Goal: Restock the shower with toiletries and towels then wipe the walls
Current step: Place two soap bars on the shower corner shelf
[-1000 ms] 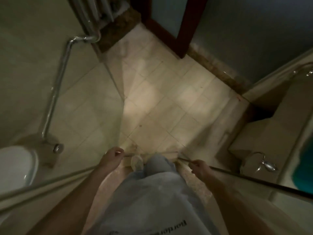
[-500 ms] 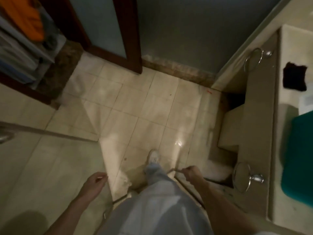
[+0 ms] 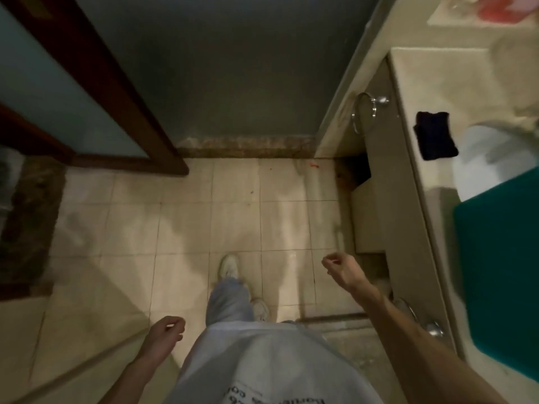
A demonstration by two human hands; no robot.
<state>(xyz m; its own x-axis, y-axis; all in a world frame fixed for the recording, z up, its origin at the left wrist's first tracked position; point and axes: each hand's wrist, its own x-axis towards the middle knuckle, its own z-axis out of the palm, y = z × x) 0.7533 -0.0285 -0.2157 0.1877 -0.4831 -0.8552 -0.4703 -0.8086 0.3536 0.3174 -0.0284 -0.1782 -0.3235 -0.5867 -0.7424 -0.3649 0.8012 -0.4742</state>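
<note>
Beige tiled floor (image 3: 186, 225) fills the centre of the head view, dimly lit, with a small red mark near the far skirting. Person stands on it in pale trousers and light shoes, one shoe (image 3: 229, 266) forward of the other.

Left hand (image 3: 163, 336) hangs low beside the left thigh, fingers curled loosely inward, holding nothing. Right hand (image 3: 339, 268) is raised over the floor near the vanity front, fingers likewise curled, nothing in its grasp.

Vanity counter (image 3: 420, 91) runs along the right side. On it lie a dark folded cloth (image 3: 436, 135), a teal towel (image 3: 498, 263) at the right edge (only part of it in frame), and a pale rounded object (image 3: 481, 158) too blurred to identify. Two chrome towel rings (image 3: 364, 115) are fixed to the counter's front face, both bare.

Dark wooden door frame (image 3: 122, 91) stands at upper left.
</note>
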